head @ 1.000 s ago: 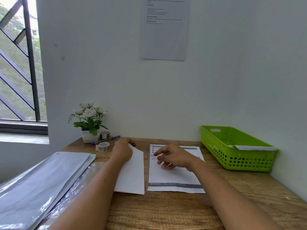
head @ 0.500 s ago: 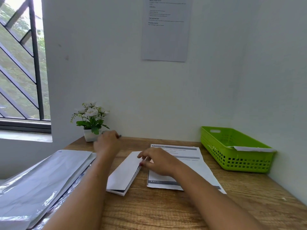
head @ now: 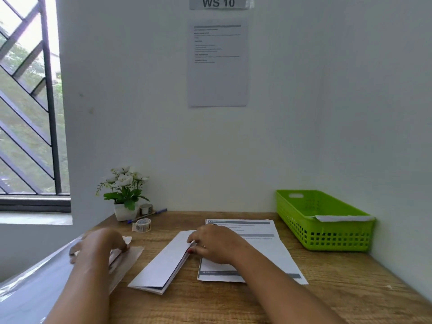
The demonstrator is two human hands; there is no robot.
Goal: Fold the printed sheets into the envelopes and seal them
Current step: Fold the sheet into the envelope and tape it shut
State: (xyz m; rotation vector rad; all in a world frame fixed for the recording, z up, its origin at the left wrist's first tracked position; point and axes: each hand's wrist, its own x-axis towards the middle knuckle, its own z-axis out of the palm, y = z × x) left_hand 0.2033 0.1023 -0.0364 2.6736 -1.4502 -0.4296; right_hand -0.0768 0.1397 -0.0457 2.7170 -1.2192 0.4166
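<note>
Folded sheet [head: 161, 263]: a printed page folded into a long narrow strip. It lies at the centre of the wooden desk [head: 245, 305], angled so its far end leans right. I see layered edges along its right side and near end.

Right hand [head: 217, 245]: fingers curled over the strip's far right edge, with the red-nailed thumb tucked against that edge. I log this as a pinch on the folded sheet. The forearm crosses the printed sheets [head: 264, 251], which lie flat just right of the strip.

Left hand [head: 98, 246]: well apart from the right hand. It lies over the far end of a tan envelope [head: 131, 256]. The envelope sits just left of the folded sheet and overlaps the glossy grey mailers [head: 30, 284] at the desk's left edge. The hand is blurred, so I cannot tell whether it grips the envelope or only rests on it.

Back left corner: a patterned tape roll [head: 143, 225], a blue pen [head: 149, 215] behind it, a smaller roll [head: 146, 208], and a white pot of flowers [head: 124, 195].

Back right: a green basket [head: 327, 239] against the wall, with a white paper [head: 343, 217] lying across its near end. I cannot tell whether that paper is an envelope or a sheet.

Wall ahead: a printed notice [head: 218, 66] with a "WS 10" sign [head: 218, 2] above it. A barred window [head: 25, 113] is on the left.
</note>
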